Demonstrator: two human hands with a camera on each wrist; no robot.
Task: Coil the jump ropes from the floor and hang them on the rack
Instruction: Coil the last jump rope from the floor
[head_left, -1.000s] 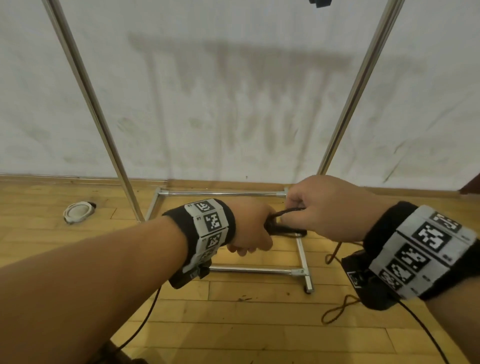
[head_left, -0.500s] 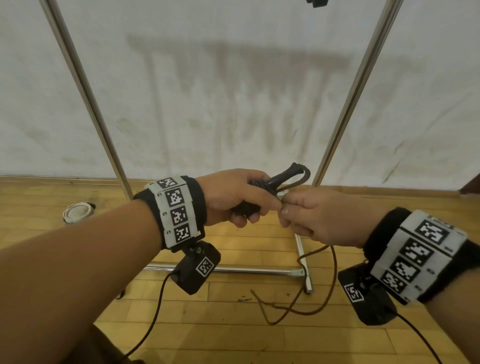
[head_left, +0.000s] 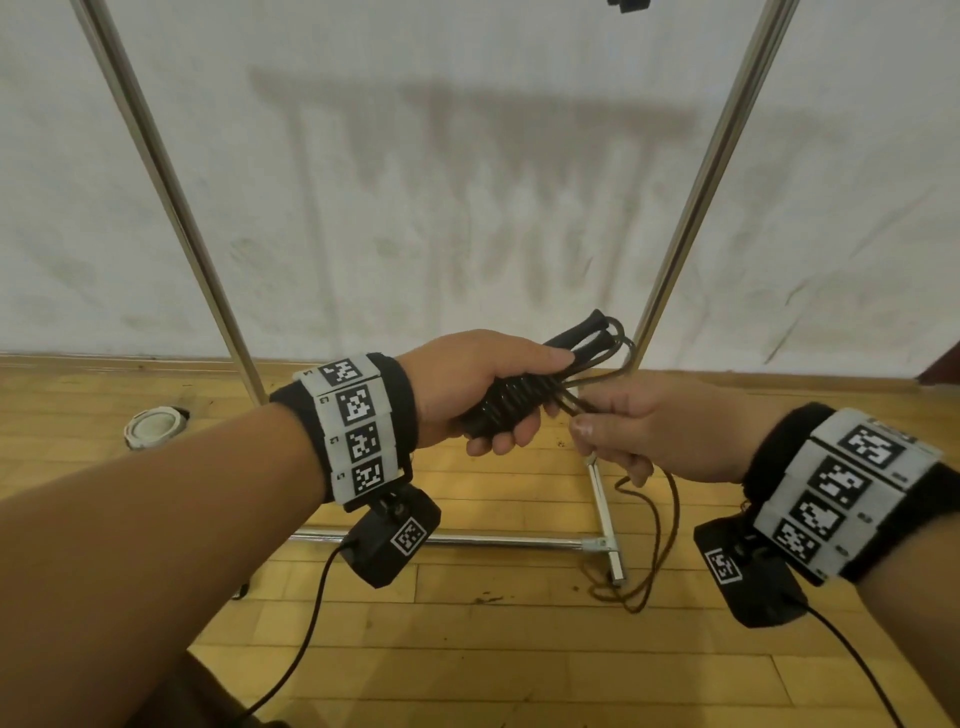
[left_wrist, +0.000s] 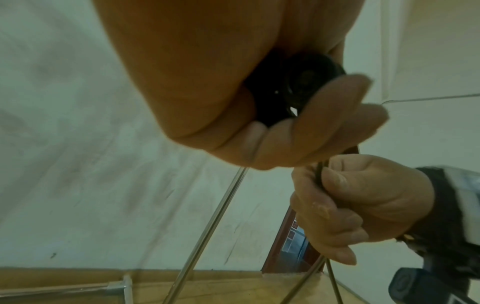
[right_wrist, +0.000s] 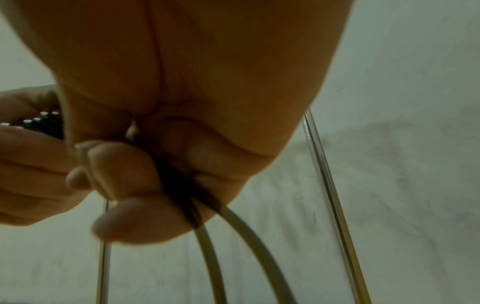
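Note:
My left hand grips the two black ribbed handles of a jump rope, held together and pointing up to the right. Their butt ends show inside my curled fingers in the left wrist view. The brown cord loops out of the handle tips, passes through my right hand, which pinches it just right of the handles, and hangs down to the wooden floor. Two strands of cord drop below my right fingers. The metal rack stands right behind my hands against the wall.
The rack's left upright slants up at the left, and its base bars lie on the floor under my hands. A round white object lies on the floor by the wall at left. Camera cables trail from both wrists.
Both hands have risen from near the floor to in front of the rack. The left hand turned the handles upward, and the right hand slid along the cord, lifting it off the floor.

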